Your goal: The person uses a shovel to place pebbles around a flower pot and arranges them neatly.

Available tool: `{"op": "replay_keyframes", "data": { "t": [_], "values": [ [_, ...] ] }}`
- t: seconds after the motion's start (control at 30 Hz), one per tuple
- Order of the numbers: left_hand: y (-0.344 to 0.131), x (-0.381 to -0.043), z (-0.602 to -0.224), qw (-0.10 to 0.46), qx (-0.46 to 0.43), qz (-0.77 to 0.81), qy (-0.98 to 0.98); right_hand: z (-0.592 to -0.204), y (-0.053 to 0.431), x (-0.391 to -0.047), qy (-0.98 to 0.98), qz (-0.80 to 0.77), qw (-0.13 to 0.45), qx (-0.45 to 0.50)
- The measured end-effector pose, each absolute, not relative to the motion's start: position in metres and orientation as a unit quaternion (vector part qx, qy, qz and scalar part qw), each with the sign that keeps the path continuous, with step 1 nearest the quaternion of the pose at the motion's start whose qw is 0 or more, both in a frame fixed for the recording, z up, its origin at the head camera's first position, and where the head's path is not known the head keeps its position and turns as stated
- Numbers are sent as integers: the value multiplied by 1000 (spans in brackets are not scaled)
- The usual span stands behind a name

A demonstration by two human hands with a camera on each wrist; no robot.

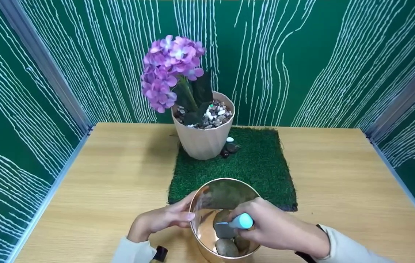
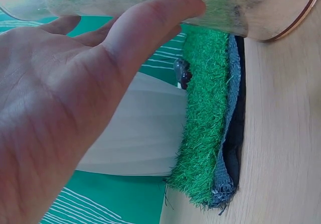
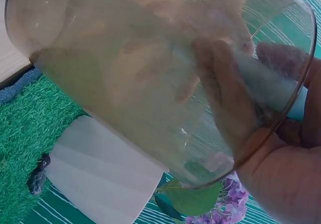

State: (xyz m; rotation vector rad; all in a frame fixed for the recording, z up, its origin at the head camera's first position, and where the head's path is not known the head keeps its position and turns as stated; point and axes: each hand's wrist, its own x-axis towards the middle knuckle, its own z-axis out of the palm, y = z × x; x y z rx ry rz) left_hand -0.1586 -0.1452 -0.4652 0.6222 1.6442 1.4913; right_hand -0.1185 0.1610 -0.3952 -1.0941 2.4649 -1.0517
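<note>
A tall amber-tinted clear glass vase (image 1: 201, 239) stands at the near middle of the table with several smooth stones (image 1: 227, 247) inside. My left hand (image 1: 169, 218) holds its left side, thumb on the near wall and fingers round the back; the left wrist view shows the thumb (image 2: 155, 20) along the glass. My right hand (image 1: 266, 224) reaches in over the rim and grips a tool by its light-blue handle (image 1: 243, 221). The tool's lower end is down among the stones, and I cannot tell its kind. Through the glass, the right wrist view shows the fingers (image 3: 225, 78) round the handle.
Behind the vase lies a green artificial grass mat (image 1: 262, 160). A pale pot (image 1: 202, 140) with purple flowers (image 1: 171, 69) and pebbles stands on its back left, dark stones (image 1: 231, 148) beside it. A dark-capped item (image 1: 161, 253) is near the left cuff. Green patterned panels (image 1: 320, 54) enclose the table.
</note>
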Motion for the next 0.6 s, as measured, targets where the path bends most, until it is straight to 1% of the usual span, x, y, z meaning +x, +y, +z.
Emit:
{"op": "replay_keyframes", "data": {
  "t": [0.17, 0.4, 0.6],
  "values": [
    [-146, -158, -464, 405, 244, 591, 653, -395, 157, -119, 832, -375, 149, -380],
    [-146, -158, -464, 405, 248, 593, 650, -392, 153, -123, 837, -365, 188, -362],
    [-145, -158, -465, 402, 259, 591, 650, -391, 152, -127, 842, -361, 190, -353]
  ]
}}
